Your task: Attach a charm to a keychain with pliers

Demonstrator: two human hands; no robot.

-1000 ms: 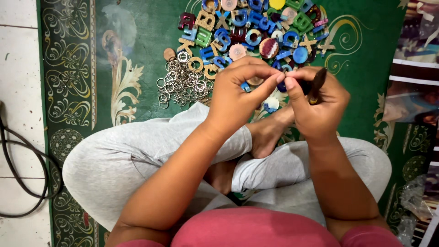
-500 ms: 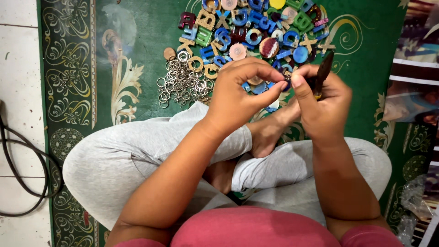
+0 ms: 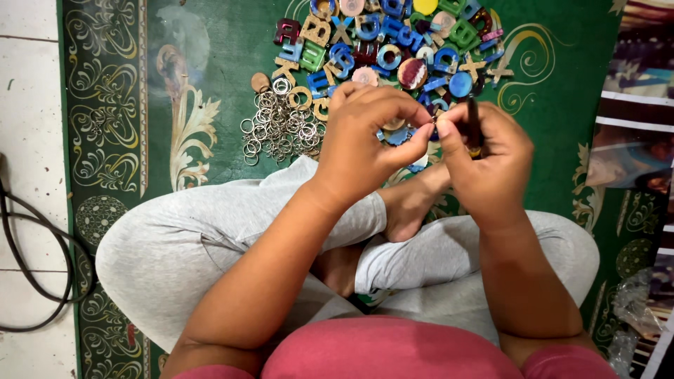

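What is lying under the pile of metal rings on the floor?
The pile of metal rings lies directly on a green carpet with pale gold scrolls, beside a heap of coloured letter shapes. The carpet directly below the rings is covered.

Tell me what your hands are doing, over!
Left hand pinching a small piece at the fingertips. Right hand gripping a dark tool. Metal rings and colourful letters lie just beyond, nothing blocking.

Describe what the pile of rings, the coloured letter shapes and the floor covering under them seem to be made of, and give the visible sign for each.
Rings: likely metal, silvery and shiny, thin wire loops catching light.
Letter shapes: probably cast resin or plastic, glossy, in solid blue, green, red and tan; which one cannot be told.
Floor covering: seemingly a woven textile carpet, matt green with pale scroll patterns, soft-looking surface without shine.
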